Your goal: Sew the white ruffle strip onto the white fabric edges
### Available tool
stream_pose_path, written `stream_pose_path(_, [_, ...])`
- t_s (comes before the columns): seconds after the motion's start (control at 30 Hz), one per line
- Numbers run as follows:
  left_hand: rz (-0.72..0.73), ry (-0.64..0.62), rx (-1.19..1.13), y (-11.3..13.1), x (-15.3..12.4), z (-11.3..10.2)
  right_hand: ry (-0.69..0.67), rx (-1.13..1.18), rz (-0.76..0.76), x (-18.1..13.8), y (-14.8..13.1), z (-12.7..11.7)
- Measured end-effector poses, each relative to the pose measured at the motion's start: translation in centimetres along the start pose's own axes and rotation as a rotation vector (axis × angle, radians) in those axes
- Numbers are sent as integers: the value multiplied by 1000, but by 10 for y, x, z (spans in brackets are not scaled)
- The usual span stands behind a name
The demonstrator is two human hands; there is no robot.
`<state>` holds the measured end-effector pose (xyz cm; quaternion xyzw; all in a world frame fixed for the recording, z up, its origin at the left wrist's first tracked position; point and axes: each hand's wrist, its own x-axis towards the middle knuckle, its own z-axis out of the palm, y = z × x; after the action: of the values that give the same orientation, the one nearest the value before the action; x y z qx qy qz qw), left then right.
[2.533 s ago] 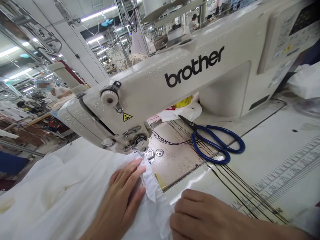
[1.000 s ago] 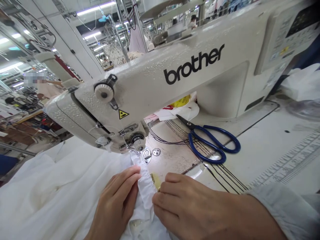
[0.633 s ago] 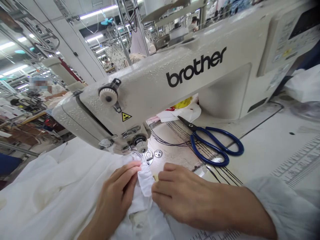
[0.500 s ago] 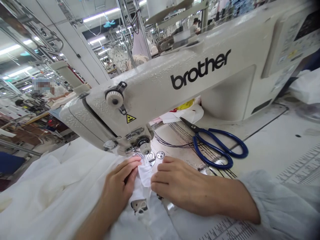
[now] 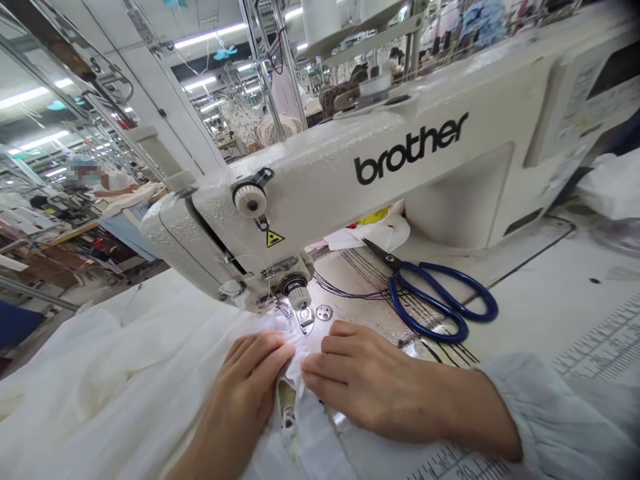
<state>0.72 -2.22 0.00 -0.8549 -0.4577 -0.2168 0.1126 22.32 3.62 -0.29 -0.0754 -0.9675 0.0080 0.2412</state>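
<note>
White fabric (image 5: pixel 115 373) lies spread over the left of the sewing table and runs under the presser foot (image 5: pixel 300 310) of a cream Brother sewing machine (image 5: pixel 380 173). My left hand (image 5: pixel 250 393) presses on the fabric just before the foot, its fingers together on a gathered edge. My right hand (image 5: pixel 370 383) sits beside it to the right, fingers curled and pinching the same bunched edge. The fingertips of both hands nearly meet at the fabric.
Blue-handled scissors (image 5: pixel 440 300) lie on the machine bed right of the needle, over black guide lines. A ruler scale (image 5: pixel 595 347) is printed on the table at right. More white cloth (image 5: pixel 613 183) sits at far right. Another person (image 5: pixel 100 183) works at back left.
My right hand moved up from the table's front edge to the fabric edge by the presser foot. Both hands have bunched the edge and pushed it closer to the foot.
</note>
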Motion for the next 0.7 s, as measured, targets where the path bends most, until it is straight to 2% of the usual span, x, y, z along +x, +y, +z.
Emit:
stream_pose_path(0.27, [-150, 1, -94, 4, -1, 3, -119, 27, 18, 1, -1, -10])
stream_pose_path(0.53, [-193, 74, -121, -10, 11, 10, -99, -21, 40, 11, 12, 8])
stream_pose_path(0.7, [-174, 14, -124, -7, 8, 0, -84, -40, 30, 6, 6, 0])
